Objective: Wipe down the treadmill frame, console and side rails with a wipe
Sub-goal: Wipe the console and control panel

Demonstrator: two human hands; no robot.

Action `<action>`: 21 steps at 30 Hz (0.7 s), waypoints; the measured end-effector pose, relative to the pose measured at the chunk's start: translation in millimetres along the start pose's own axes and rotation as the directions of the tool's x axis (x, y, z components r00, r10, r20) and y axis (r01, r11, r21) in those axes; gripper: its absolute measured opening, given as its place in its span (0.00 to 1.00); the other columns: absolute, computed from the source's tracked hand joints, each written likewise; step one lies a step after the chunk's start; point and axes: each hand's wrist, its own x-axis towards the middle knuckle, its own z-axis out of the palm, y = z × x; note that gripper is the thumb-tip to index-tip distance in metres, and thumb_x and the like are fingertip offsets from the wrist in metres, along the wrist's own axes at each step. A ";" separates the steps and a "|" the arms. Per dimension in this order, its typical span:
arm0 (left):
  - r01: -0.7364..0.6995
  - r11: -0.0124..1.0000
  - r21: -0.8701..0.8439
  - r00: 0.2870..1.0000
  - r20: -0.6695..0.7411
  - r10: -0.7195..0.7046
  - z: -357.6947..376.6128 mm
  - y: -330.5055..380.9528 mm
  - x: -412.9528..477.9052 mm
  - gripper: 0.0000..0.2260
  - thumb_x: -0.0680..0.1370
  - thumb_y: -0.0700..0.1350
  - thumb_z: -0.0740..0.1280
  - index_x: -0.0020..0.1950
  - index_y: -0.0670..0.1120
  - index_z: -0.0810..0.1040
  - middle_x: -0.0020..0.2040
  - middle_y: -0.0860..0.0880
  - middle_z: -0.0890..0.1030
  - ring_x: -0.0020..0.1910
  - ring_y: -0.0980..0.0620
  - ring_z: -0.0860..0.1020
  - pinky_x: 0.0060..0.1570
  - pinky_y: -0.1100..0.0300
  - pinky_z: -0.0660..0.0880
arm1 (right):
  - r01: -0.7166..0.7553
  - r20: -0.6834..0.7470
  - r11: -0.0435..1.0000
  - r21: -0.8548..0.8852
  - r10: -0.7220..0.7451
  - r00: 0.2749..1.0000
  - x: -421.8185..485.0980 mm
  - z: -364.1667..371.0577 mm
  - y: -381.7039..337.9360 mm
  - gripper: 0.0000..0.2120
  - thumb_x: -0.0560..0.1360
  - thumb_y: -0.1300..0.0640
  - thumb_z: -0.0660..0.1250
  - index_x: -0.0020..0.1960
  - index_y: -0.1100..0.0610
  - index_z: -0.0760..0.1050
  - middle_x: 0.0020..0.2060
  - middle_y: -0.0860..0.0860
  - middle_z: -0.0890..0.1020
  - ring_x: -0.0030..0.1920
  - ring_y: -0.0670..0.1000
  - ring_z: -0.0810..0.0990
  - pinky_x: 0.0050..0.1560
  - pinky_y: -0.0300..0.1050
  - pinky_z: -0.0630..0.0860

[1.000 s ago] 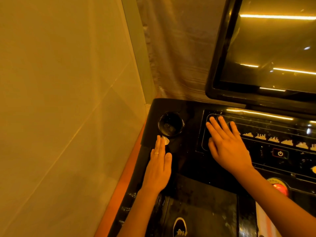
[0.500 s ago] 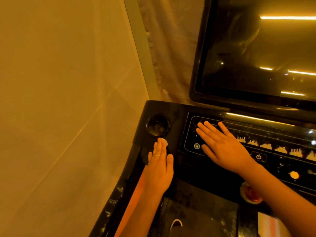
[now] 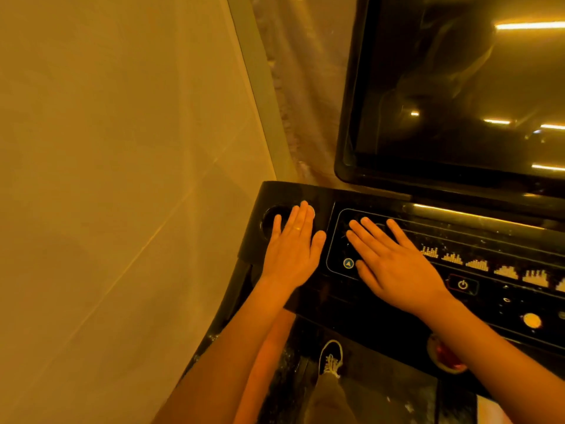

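The black treadmill console (image 3: 382,307) fills the lower right, with a dark screen (image 3: 458,96) rising above it. My left hand (image 3: 293,249) lies flat with straight fingers over the round cup holder (image 3: 270,223) at the console's left corner. A small pale wipe (image 3: 311,209) peeks out under its fingertips. My right hand (image 3: 394,264) rests flat and spread on the left end of the button panel (image 3: 477,264), beside a blue arrow button (image 3: 348,263).
A pale wall (image 3: 122,179) stands close on the left, with a curtain (image 3: 305,102) behind the screen. A power button (image 3: 462,284), a yellow knob (image 3: 531,320) and a red stop button (image 3: 444,354) sit right of my hands. My shoe (image 3: 330,358) stands on the deck below.
My left hand slid forward with the wipe from below the cup holder to over it. The right hand stayed on the panel's left end while the view shifted down and right.
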 end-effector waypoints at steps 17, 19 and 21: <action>-0.098 0.995 -0.024 0.993 0.069 0.099 -23.3 -18.2 58.2 0.29 0.86 0.57 0.45 0.82 0.45 0.44 0.83 0.47 0.44 0.81 0.52 0.43 0.78 0.50 0.38 | 0.004 -0.039 1.000 -0.019 -0.005 0.999 -0.7 4.7 0.7 0.28 0.82 0.43 0.49 0.79 0.54 0.59 0.78 0.53 0.59 0.79 0.53 0.54 0.78 0.60 0.50; -0.117 0.993 -0.031 0.991 0.065 0.118 -22.1 -17.5 59.5 0.29 0.86 0.58 0.46 0.82 0.44 0.44 0.83 0.46 0.44 0.81 0.51 0.43 0.76 0.52 0.37 | 0.004 -0.037 1.000 -0.021 -0.004 0.999 -0.6 5.4 0.6 0.28 0.82 0.43 0.50 0.79 0.54 0.58 0.78 0.53 0.59 0.79 0.53 0.54 0.78 0.60 0.50; -0.150 0.989 -0.007 0.986 0.070 0.150 -17.6 -21.0 47.7 0.30 0.86 0.58 0.46 0.82 0.44 0.42 0.83 0.45 0.42 0.81 0.50 0.42 0.76 0.53 0.37 | -0.001 -0.036 1.000 -0.017 0.000 0.999 -0.5 6.0 0.1 0.28 0.82 0.43 0.49 0.79 0.54 0.58 0.78 0.52 0.59 0.80 0.53 0.54 0.78 0.60 0.50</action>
